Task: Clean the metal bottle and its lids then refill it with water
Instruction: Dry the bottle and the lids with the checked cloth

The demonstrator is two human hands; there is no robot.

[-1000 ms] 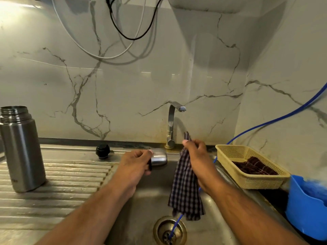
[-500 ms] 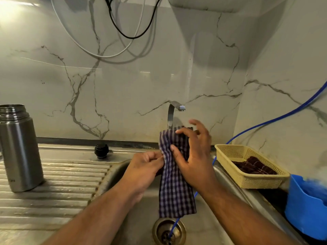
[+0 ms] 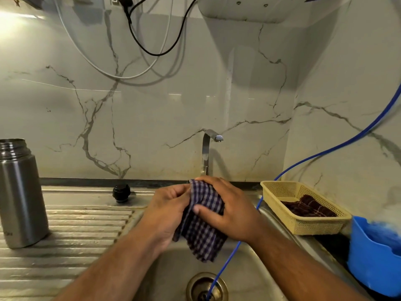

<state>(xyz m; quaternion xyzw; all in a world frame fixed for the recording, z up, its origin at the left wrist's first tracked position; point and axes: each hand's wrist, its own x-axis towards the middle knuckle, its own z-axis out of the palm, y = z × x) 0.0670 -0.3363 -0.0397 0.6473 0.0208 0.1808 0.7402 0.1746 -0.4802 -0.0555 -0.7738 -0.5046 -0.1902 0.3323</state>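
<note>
Far left on the ribbed steel worktop (image 3: 65,235), the metal bottle (image 3: 20,192) stands upright with its mouth uncovered and the neck threads showing. Further right, on the flat strip at the back near the wall, sits a small black lid (image 3: 121,192), well apart from the bottle.

Then you get to the sink (image 3: 173,274), and both hands are over the basin, bunched around a checked cloth (image 3: 204,224). The left hand (image 3: 167,211) has its grip curled onto the cloth's left edge. The right hand (image 3: 230,211) has its grip wrapped over the top of the bundle, fingers draped across it and the thumb pressing into the front. The lower end of the cloth hangs loose toward the basin (whatever might be wrapped inside is totally hidden, can't tell).

Right behind the hands the tap (image 3: 205,153) stands against the marble wall. Below them is the drain (image 3: 206,287), with a thin blue hose (image 3: 224,268) running down into it from the upper right.

Past the right hand, a yellow basket (image 3: 314,224) sits on the sink's edge with a dark cloth (image 3: 308,206) lying in it. At the far right, just beside the basket, there's a blue plastic container (image 3: 373,257).
</note>
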